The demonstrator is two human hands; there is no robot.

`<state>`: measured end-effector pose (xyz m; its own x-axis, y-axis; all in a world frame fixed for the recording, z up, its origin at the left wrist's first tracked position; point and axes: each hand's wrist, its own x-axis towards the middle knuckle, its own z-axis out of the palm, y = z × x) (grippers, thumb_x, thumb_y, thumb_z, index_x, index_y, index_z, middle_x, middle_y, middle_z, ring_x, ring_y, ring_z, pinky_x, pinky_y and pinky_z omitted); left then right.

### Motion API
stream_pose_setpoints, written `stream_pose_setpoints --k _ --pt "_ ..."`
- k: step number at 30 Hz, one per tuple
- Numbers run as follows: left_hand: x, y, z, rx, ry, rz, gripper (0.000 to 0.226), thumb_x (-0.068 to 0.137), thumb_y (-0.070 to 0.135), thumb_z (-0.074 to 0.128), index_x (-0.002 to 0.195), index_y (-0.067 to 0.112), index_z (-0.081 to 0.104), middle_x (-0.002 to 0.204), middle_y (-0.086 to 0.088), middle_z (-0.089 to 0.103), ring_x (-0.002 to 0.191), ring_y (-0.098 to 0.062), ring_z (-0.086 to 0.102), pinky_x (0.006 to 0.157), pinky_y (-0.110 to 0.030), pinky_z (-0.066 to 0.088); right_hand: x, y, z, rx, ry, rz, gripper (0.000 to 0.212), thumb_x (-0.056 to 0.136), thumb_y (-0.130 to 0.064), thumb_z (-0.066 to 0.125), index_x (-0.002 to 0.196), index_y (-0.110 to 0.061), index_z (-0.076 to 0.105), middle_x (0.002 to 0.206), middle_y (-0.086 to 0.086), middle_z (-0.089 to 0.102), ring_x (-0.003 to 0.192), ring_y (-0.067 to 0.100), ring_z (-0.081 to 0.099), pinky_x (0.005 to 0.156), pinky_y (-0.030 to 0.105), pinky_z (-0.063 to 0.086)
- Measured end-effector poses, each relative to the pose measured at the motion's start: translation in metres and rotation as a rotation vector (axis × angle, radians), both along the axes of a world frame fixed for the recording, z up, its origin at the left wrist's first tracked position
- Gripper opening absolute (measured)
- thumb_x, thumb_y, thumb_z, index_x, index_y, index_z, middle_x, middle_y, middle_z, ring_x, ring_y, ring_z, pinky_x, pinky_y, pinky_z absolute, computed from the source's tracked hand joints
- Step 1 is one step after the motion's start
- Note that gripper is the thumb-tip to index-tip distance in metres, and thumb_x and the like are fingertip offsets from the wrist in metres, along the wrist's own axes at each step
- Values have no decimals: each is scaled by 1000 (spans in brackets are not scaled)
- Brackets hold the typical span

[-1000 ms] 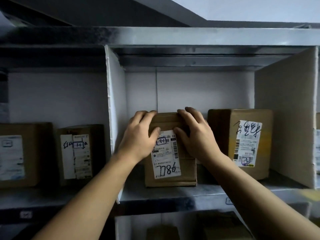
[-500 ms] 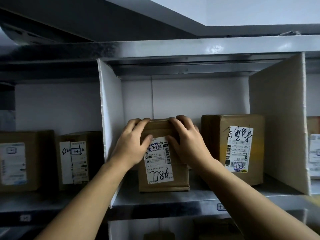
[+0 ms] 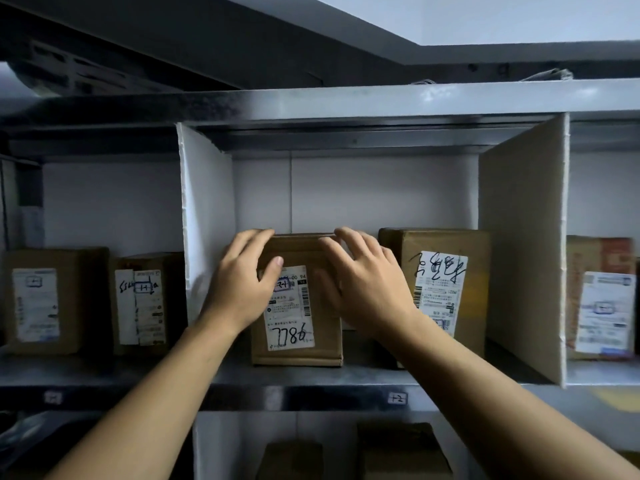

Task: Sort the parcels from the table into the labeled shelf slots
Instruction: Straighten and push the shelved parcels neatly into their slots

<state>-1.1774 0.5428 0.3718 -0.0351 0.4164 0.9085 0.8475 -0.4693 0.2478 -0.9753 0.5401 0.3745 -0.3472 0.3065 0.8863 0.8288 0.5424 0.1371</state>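
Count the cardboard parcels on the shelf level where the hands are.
5: outer left parcel and inner left parcel in the left slot; 7786 parcel and scribbled parcel in the middle; right parcel beyond. More may hide past the edges.

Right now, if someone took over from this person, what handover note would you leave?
Left hand: open, fingers laid over the upper left corner of the 7786 parcel.
Right hand: open, fingers spread at its top right edge.
Parcel: upright on the shelf in the middle slot, label facing out, beside a larger parcel.
Done: this parcel looks placed.
Left: let go and fetch the next one; the table is out of view.
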Motion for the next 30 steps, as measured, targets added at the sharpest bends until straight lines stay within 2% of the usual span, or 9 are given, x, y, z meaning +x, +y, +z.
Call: stream_pose_setpoints --k 4,7,9,12,16,20,24,30 --pt "27 -13 3 64 -5 -19 42 92 19 60 134 14 55 133 -4 51 121 -17 47 99 -20 31 28 -20 0 143 -91 -38 45 95 -41 46 131 -15 57 134 15 56 127 33 50 91 46 45" --pt "57 -17 8 108 6 -56 42 92 17 61 133 12 56 132 -7 52 120 -16 47 98 -10 27 66 -25 6 167 -86 -86 44 97 -41 45 131 -16 57 134 16 56 127 34 50 92 46 46" --pt "78 -18 12 115 23 -88 42 92 17 62 133 11 55 132 -7 52 120 -15 46 97 -13 30 96 -23 12 151 -66 -127 43 97 -41 45 130 -17 57 135 16 56 127 34 50 91 46 48" --pt "112 -16 16 102 95 -121 46 91 20 63 136 13 53 135 -6 50 124 -17 46 98 -23 33 143 -13 18 82 -12 -152 45 96 -39 51 133 -15 57 137 17 55 127 36 51 91 49 51" --pt "156 -9 25 91 151 -170 49 88 19 67 135 12 54 134 -7 52 125 -21 47 102 -25 32 186 4 19 -49 110 -133 49 94 -34 62 139 -15 54 142 19 51 127 39 49 97 54 49" --pt "190 4 31 29 193 -177 52 89 24 66 139 17 50 140 -6 47 130 -23 41 105 -27 30 202 19 20 -173 163 -106 54 95 -38 59 145 -23 46 150 12 42 131 36 45 104 48 43" --pt "202 19 24 -79 147 -124 56 89 30 66 142 25 46 146 -4 38 135 -26 34 108 -39 33 206 32 20 -284 185 -4 53 95 -40 59 145 -30 45 151 8 39 132 32 44 109 44 41" --pt "200 33 15 -131 105 -124 59 89 27 67 143 27 44 144 -4 38 130 -25 41 105 -35 38 203 46 14 -342 246 111 56 93 -34 65 145 -26 45 148 8 43 131 28 46 109 41 41"
